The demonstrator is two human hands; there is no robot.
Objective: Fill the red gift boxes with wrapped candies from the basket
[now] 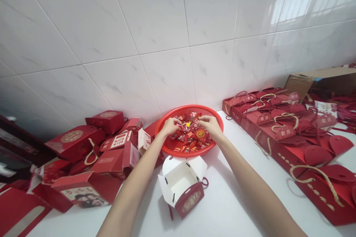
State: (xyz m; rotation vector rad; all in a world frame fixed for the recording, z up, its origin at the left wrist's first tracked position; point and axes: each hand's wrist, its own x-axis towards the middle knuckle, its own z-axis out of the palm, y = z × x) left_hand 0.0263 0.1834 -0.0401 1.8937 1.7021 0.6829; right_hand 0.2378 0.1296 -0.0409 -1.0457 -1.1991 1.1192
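A round red plastic basket (172, 113) stands against the wall, with many red-wrapped candies (190, 137) in it. At the basket's left side my left hand (170, 126) is closed on a small wrapped candy. My right hand (210, 126) reaches over the right rim, its fingers pinched at a red packet (200, 132) among the candies. In front of the basket sits an open box (191, 196), red outside and white inside, its flaps spread; nothing shows inside it.
Rows of closed red boxes (280, 133) with rope handles line the right side. Red boxes (108, 159) lie piled at the left. A cardboard carton (300, 83) stands at the back right. The tiled wall (164, 70) rises behind the white table (222, 207).
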